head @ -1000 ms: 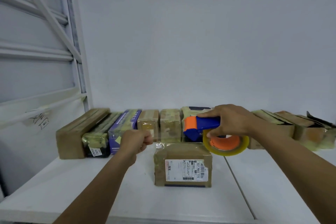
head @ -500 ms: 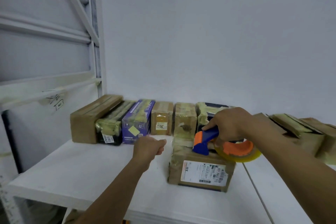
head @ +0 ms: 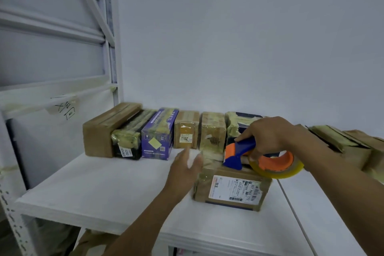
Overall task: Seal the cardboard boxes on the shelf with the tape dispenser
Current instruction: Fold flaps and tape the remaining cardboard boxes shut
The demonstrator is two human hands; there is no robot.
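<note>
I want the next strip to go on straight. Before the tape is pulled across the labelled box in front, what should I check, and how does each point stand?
1. Grip on the tool: right hand grips the tape dispenser: ok.
2. Tape left on the roll: ok.
3. Dispenser positioned over the labelled box: ok.
4. Dispenser's front end touching the box top: cannot tell.
5. Left hand steadying the box: it is open at the box's left side but blurred, so contact cannot tell.
6. Box flat on the shelf, back from the front edge: ok.
</note>
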